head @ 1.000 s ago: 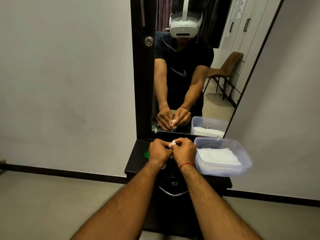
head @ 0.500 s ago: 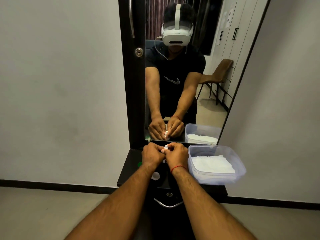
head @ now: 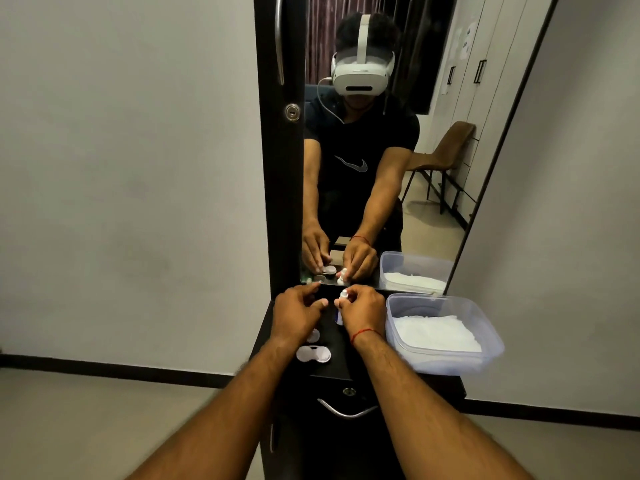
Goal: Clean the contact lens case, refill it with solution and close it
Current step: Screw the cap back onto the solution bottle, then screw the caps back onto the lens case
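The right hand [head: 363, 308] has its grip clamped on a small white solution bottle [head: 343, 295], upright above the black tabletop [head: 349, 362]. The left hand [head: 298, 310] hovers beside it, fingers loosely apart, holding nothing. The white two-well contact lens case [head: 313, 354] lies open near the front edge, left of a clear plastic tub of white tissues [head: 441, 336].

No readable text anywhere; only a swoosh logo [head: 354, 165] shows on the mirrored black shirt [head: 360, 147].
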